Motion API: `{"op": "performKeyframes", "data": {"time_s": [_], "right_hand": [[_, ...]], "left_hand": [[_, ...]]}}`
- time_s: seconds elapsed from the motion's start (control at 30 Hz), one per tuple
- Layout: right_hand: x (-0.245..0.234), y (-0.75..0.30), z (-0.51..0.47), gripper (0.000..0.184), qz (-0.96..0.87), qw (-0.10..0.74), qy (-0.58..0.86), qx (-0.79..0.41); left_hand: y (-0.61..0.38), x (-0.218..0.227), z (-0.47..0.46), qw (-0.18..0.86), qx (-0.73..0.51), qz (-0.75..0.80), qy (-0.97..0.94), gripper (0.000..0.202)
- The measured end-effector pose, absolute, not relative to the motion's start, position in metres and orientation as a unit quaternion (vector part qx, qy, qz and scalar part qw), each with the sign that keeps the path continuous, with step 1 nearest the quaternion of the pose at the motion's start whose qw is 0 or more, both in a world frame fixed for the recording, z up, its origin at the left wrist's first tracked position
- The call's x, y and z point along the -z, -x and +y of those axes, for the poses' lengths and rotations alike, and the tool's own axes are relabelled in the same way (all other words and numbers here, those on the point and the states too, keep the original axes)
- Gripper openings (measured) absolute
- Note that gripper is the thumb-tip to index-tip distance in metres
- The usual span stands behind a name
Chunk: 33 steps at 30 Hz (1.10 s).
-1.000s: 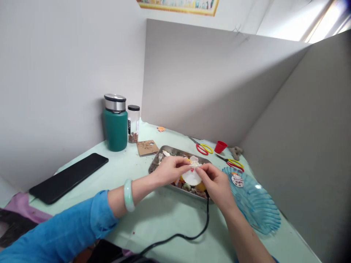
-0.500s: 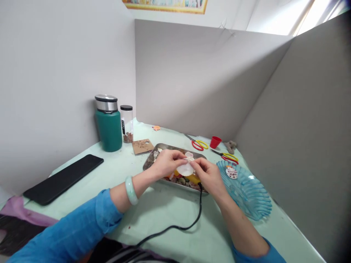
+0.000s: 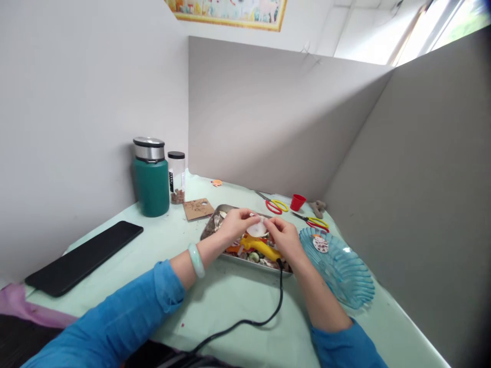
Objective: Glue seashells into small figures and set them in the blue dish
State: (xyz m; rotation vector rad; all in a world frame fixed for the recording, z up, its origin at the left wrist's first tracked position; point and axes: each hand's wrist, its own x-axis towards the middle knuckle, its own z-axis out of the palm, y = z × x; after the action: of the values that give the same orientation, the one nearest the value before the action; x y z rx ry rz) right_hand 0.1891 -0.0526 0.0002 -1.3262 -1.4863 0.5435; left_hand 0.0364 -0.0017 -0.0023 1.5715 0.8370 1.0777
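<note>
Now both hands meet over a metal tray [image 3: 210, 230] on a pale green table [image 3: 230, 296], pinching one white shell [image 3: 256, 229] between them. The left hand [image 3: 235, 225], with a jade-green bangle [image 3: 196, 259] on its wrist, grips the shell's left edge with fingers closed on it; the right hand [image 3: 284, 238] closes on the right edge. Compared with a second ago, the shell sits lower and closer to the tray, and looks smaller between the fingers, as if tilted flatter or more covered. That suggests careful work on the shell is continuing rather than finished. A yellow glue gun [image 3: 262, 247] now shows plainly in the tray under the hands, its black cord [image 3: 249, 322] trailing toward the viewer; whether the right hand touches it cannot be told. Right of the tray lies a blue glass dish [image 3: 345, 276] holding a small decorated disc [image 3: 320, 244]. Behind are two pairs of scissors [image 3: 276, 205], a red cup [image 3: 297, 202], a green flask [image 3: 151, 177] and a small jar [image 3: 176, 170].
</note>
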Motion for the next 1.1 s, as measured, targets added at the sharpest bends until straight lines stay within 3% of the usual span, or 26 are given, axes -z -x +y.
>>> {"op": "performKeyframes", "data": {"time_s": [0.37, 0.73, 1.1], "right_hand": [[0.007, -0.190, -0.055, 0.034, -0.622, 0.531, 0.508, -0.268], [0.009, -0.194, -0.054, 0.030, -0.625, 0.550, 0.508, -0.223], [0.006, -0.190, -0.061, 0.027, -0.640, 0.536, 0.526, -0.163]], "left_hand": [[-0.030, 0.002, -0.005, 0.495, -0.455, 0.343, -0.656, 0.027], [-0.036, 0.005, -0.016, 0.606, -0.447, 0.318, -0.576, 0.039], [-0.030, -0.001, -0.010, 0.599, -0.429, 0.305, -0.604, 0.037]]}}
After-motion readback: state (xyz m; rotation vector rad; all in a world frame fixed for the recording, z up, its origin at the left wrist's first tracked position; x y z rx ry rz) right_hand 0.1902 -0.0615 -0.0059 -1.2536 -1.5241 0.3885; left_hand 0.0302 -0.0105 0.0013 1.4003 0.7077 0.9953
